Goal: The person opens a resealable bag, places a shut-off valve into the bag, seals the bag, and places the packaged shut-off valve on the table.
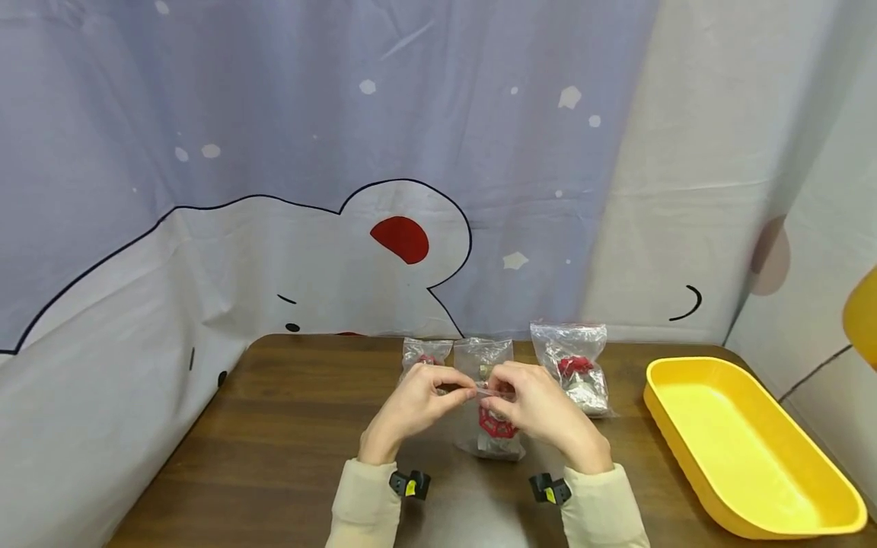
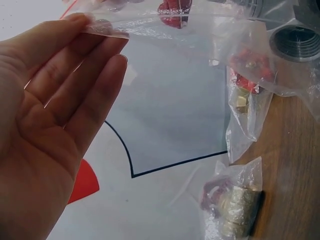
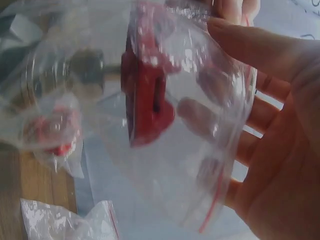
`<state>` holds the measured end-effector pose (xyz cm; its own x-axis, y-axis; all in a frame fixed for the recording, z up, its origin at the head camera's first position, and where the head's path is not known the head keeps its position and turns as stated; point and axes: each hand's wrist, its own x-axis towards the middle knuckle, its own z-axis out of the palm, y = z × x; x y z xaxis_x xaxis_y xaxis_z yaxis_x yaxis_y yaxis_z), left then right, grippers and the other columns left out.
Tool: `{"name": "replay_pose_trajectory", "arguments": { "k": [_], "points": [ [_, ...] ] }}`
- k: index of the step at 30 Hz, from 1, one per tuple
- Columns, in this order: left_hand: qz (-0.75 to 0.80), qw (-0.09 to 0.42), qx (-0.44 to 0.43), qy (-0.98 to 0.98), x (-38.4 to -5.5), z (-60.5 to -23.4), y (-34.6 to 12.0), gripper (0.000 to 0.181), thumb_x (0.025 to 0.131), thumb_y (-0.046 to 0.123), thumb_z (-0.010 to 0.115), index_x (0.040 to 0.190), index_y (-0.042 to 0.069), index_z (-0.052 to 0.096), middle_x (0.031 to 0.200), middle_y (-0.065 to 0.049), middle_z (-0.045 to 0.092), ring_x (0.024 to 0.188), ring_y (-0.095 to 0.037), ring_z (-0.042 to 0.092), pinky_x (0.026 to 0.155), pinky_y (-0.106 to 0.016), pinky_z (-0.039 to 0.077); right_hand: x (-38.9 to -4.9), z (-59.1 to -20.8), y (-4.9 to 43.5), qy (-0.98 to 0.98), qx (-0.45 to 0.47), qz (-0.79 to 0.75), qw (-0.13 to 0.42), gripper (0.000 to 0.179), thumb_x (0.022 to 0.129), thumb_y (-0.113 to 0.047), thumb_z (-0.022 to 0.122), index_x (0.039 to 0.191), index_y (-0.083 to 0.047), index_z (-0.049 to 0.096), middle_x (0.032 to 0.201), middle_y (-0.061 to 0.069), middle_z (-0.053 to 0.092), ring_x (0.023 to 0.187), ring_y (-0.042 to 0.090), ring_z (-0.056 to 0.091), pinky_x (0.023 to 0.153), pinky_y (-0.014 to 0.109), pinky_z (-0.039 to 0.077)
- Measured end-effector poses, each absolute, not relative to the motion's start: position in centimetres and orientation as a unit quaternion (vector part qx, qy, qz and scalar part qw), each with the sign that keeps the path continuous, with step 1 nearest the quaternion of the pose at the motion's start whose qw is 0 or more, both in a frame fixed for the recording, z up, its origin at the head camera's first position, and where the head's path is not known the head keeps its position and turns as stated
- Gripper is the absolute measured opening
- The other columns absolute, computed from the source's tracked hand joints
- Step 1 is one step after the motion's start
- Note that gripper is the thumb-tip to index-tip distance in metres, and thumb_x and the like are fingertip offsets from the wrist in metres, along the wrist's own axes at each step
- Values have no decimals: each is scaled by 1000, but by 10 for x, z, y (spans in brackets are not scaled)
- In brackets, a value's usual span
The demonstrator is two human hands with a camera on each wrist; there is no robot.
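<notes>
A clear zip-lock bag (image 1: 503, 450) stands in front of me with a valve inside. The valve's red handwheel (image 1: 497, 423) faces up, and its threaded metal end (image 2: 296, 42) shows in the left wrist view. My left hand (image 1: 419, 405) pinches the bag's top edge between thumb and fingertips. On the other side, my right hand (image 1: 544, 407) grips the same edge, its thumb in front and its fingertips showing through the plastic in the right wrist view. Both hands' fingertips are close together at the bag's mouth.
Behind my hands are more clear bags: a small one (image 1: 428, 348) at left, another (image 1: 483, 350) in the middle and a larger one (image 1: 582, 380) with a red-handled part at right. A yellow tray (image 1: 685, 487) sits at the right of the wooden table (image 1: 274, 457). A printed curtain (image 1: 308, 259) hangs behind.
</notes>
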<state>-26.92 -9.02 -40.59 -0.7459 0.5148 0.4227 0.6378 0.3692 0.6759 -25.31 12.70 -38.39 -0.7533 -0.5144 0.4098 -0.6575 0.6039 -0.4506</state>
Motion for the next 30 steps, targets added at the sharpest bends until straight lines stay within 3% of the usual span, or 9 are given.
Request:
{"name": "replay_pose_trajectory", "arguments": {
  "k": [16,25,30],
  "points": [
    [-451,66,-342,-822,-268,-409,-89,8,91,18,72,95,15,78,92,9,73,75,-3,60,64,-24,51,-254,-390,127,-854,380,331,128,35,79,-3,79,69,-19,49,69,-13,47,62,5,45,55,24,42],
    [-450,65,-338,-824,-269,-409,-89,7,90,16,72,95,15,78,89,8,72,69,-4,56,59,-24,50,-255,-386,138,-885,331,317,83,30,79,-20,82,73,-19,52,68,-13,48,61,4,43,55,25,40],
    [-451,67,-335,-825,-270,-409,-90,7,90,17,73,94,14,78,89,9,72,69,-4,56,59,-24,49,-257,-388,139,-873,356,321,86,32,81,-16,80,69,-20,50,66,-14,45,59,3,41,53,24,38]
  ]
}}
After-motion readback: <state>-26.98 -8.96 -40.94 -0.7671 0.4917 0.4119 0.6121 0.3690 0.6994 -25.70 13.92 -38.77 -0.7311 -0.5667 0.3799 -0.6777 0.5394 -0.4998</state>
